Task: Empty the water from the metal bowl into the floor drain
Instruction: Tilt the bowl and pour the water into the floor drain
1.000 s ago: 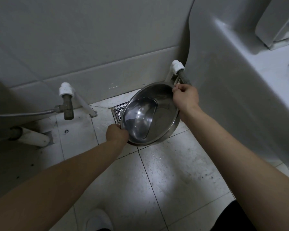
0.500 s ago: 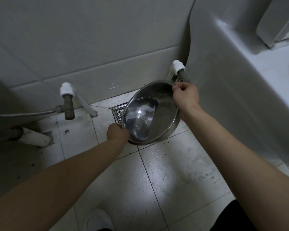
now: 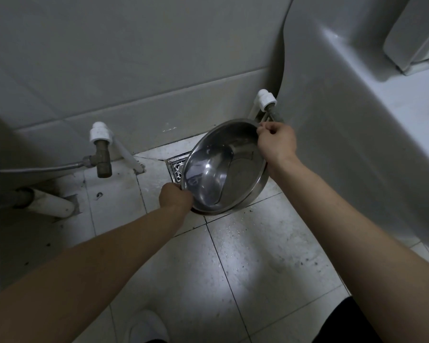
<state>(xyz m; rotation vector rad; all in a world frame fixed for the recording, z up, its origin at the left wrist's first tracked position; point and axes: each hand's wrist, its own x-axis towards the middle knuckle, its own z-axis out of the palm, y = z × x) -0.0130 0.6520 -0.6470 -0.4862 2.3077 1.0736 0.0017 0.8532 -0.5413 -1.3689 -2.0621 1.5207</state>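
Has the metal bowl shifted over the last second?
No, not noticeably: the metal bowl still covers the same part of the floor drain, its far rim just below the white pipe fitting.

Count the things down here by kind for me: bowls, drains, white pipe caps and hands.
metal bowl: 1
floor drain: 1
white pipe caps: 2, left pipe cap and right pipe cap
hands: 2, left hand and right hand, each gripping the bowl's rim
Total: 6
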